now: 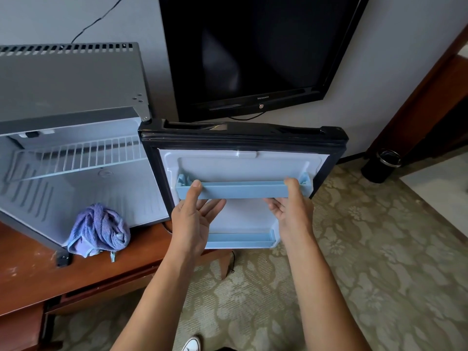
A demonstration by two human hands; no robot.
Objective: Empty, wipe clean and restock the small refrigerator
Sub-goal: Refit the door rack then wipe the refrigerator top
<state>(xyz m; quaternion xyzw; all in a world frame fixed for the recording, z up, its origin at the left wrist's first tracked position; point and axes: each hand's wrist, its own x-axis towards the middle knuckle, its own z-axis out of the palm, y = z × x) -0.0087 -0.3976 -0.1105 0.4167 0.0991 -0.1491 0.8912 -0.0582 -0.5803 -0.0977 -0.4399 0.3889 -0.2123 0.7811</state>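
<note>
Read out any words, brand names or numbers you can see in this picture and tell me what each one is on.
"Skyworth": on the lower bezel of the black television, above its round button.
No other text can be read: the refrigerator door, its blue shelf rails and the purple cloth show no lettering.

The small fridge (71,138) sits open on the bench (76,274). Both hands hold the blue door shelf (243,190): left hand (195,219), right hand (291,206). A purple cloth (100,230) lies beside the fridge.
</note>
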